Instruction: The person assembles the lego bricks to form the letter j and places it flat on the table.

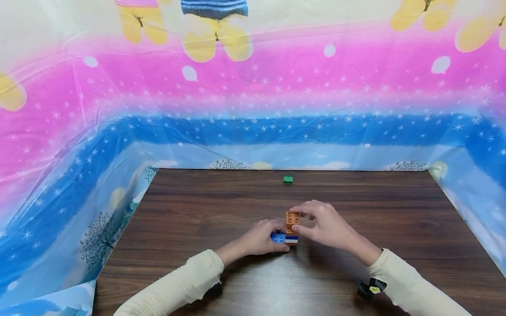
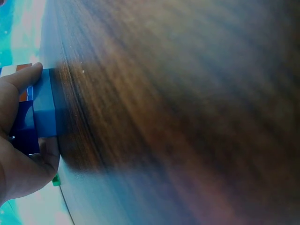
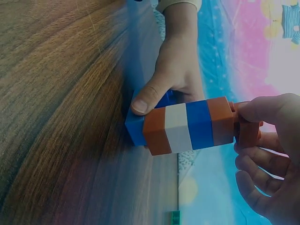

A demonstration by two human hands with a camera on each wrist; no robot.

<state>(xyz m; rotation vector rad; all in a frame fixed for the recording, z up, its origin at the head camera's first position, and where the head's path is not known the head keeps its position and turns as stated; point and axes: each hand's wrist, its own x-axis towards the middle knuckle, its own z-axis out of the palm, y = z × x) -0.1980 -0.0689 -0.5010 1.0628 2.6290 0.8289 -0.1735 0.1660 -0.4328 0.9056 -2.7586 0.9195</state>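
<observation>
A stack of toy building bricks (image 3: 178, 129) stands on the table, with orange, white, blue and orange layers beside and above a light blue brick (image 2: 45, 103) at the base. My left hand (image 1: 258, 239) holds the base, thumb on one side and fingers on the other. A darker blue brick (image 2: 26, 129) sits against the light blue one there. At the top, my right hand (image 1: 326, 226) pinches an orange brick (image 3: 247, 131) between thumb and fingers. That brick sits slightly askew on the orange layer below; whether it is pressed fully down I cannot tell.
A small green brick (image 1: 288, 180) lies near the back edge of the dark wooden table (image 1: 189, 197). A printed cloth (image 1: 253, 131) hangs behind the table and along its sides.
</observation>
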